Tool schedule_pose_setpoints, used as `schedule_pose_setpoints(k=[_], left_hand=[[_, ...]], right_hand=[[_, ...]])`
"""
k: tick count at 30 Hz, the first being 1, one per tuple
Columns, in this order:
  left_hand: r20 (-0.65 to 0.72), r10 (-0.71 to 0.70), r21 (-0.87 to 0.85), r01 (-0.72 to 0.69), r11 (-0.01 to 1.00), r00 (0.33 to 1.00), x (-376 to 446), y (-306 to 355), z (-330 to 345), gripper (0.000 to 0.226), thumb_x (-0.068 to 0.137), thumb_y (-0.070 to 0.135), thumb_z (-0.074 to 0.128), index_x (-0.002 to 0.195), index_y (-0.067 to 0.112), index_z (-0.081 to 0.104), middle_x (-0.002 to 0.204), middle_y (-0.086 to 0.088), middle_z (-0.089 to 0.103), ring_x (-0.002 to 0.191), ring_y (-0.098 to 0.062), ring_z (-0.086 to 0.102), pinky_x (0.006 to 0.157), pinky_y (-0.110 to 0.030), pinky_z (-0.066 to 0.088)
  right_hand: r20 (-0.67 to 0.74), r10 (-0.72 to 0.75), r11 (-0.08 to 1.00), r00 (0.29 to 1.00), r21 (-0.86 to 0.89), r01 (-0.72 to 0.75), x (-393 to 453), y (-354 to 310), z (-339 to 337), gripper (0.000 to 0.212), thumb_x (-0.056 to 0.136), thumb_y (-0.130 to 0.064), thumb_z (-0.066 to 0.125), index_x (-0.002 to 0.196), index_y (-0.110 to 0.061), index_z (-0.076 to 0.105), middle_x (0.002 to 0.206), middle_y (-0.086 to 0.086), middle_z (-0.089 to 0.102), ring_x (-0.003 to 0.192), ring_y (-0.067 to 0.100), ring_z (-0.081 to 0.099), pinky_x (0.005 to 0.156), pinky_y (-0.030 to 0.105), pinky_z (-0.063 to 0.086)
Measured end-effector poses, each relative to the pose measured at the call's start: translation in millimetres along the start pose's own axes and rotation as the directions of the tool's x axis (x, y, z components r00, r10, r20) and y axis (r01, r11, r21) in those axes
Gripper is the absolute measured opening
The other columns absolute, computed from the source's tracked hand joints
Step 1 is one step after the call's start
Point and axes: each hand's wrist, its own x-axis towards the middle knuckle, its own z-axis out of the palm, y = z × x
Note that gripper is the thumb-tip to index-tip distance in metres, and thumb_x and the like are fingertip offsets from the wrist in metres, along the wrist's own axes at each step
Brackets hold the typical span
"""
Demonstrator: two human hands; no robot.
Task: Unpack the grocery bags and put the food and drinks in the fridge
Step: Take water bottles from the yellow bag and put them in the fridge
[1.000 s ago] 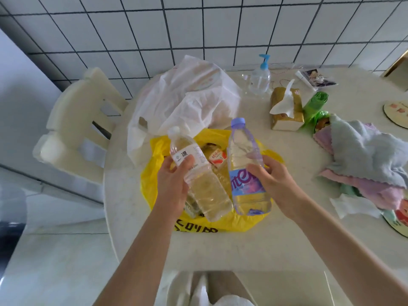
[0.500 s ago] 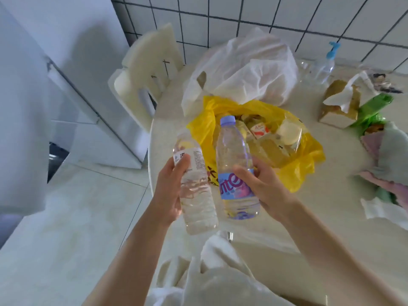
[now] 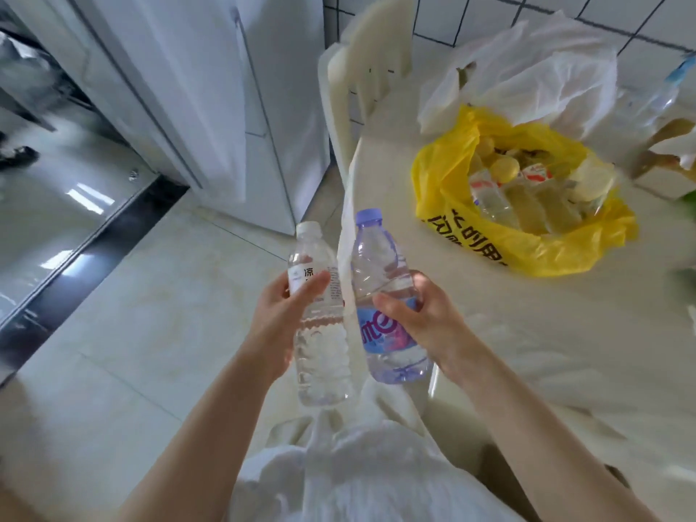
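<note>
Left hand (image 3: pixel 277 325): wrapped around the middle of the white-capped bottle (image 3: pixel 320 318), thumb across its white label, fingers curled behind it.
Right hand (image 3: pixel 422 318): curled round the purple-capped bottle (image 3: pixel 384 295) at its label band, thumb on the front, fingers round the far side.
White-capped bottle: clear, holding pale liquid, roughly upright with the cap tipped slightly away from the person; held over the floor, just left of the other bottle.
Purple-capped bottle: clear with a blue and pink label, upright, its side close to or touching the left hand's bottle; I cannot tell which. It sits at the worktop's (image 3: pixel 527 333) near edge.
Yellow bag (image 3: pixel 519 243): on the worktop, beyond and to the right of the right hand, mouth open, with more bottles and small packets inside.
White bag (image 3: pixel 534 73): crumpled behind the yellow bag, farther from both hands.
Fridge (image 3: pixel 211 88): white, doors closed, beyond and to the left of the left hand.
Chair (image 3: pixel 361 77): cream-coloured, between fridge and worktop, beyond both hands.
</note>
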Motion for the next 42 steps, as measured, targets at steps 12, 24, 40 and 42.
schedule_pose_setpoints(k=[12, 24, 40, 42], left_hand=[[-0.400, -0.115, -0.239, 0.017, 0.971, 0.910, -100, -40, -171, 0.038, 0.081, 0.032, 0.071, 0.105, 0.004, 0.065, 0.090, -0.022, 0.074, 0.083, -0.036, 0.073, 0.069, -0.040, 0.058], [-0.683, -0.133, -0.255, -0.064, 0.965, 0.718, -88, -30, -276, 0.026, 0.078, 0.027, 0.077, 0.097, 0.011, 0.071, 0.085, -0.010, 0.073, 0.074, -0.024, 0.072, 0.068, -0.037, 0.058], [-0.745, -0.101, -0.236, -0.119, 0.964, 0.659, 72, 111, -385, 0.029, 0.074, 0.028, 0.081, 0.097, 0.014, 0.070, 0.090, -0.009, 0.074, 0.081, -0.026, 0.072, 0.078, -0.043, 0.060], [-0.748, -0.102, -0.225, -0.107, 0.968, 0.655, 91, 124, -398, 0.029, 0.073, 0.027, 0.083, 0.095, 0.015, 0.070, 0.088, -0.007, 0.074, 0.081, -0.025, 0.072, 0.076, -0.041, 0.060]], right_hand=[[0.318, 0.062, 0.997, 0.946, -0.066, -0.043, -50, 20, 167, 0.068, 0.058, -0.055, 0.083, 0.115, -0.028, 0.056, 0.108, 0.007, 0.070, 0.095, 0.024, 0.070, 0.084, 0.047, 0.057], [0.484, 0.129, 0.986, 0.866, -0.154, -0.061, 2, -16, 283, 0.056, 0.068, -0.034, 0.077, 0.119, -0.023, 0.054, 0.109, 0.006, 0.070, 0.091, 0.016, 0.071, 0.078, 0.034, 0.059], [0.484, 0.111, 0.985, 0.868, -0.170, -0.031, 178, -120, 421, 0.046, 0.072, -0.032, 0.080, 0.112, -0.028, 0.058, 0.100, 0.001, 0.070, 0.091, 0.019, 0.071, 0.083, 0.041, 0.058], [0.463, 0.111, 0.985, 0.879, -0.167, -0.036, 196, -129, 435, 0.054, 0.069, -0.035, 0.081, 0.116, -0.025, 0.057, 0.101, 0.003, 0.070, 0.091, 0.021, 0.071, 0.083, 0.043, 0.058]])
